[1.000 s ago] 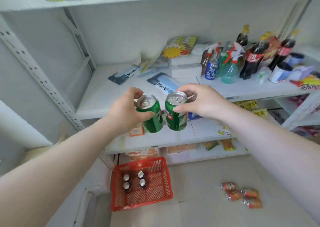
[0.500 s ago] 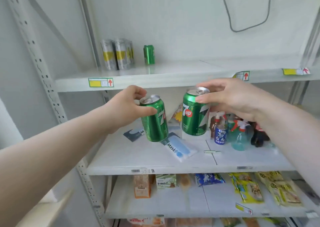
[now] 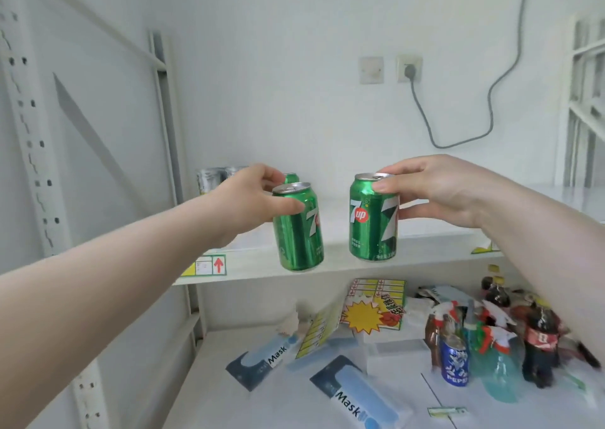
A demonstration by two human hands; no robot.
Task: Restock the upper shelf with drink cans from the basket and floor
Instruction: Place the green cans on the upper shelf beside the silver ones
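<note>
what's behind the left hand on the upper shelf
Silver cans and the top of a green can stand far back on the upper shelf. The left hand covers the rest of them.

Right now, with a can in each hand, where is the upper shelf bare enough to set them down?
The upper shelf is bare from the back green can rightward, below the wall sockets. Its back-left corner is crowded with silver cans. The lower shelf is cluttered with mask packs and bottles.

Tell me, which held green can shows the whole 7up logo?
The right hand's can: its red-dot 7up logo faces the camera. The left hand's can shows only part of a 7.
</note>
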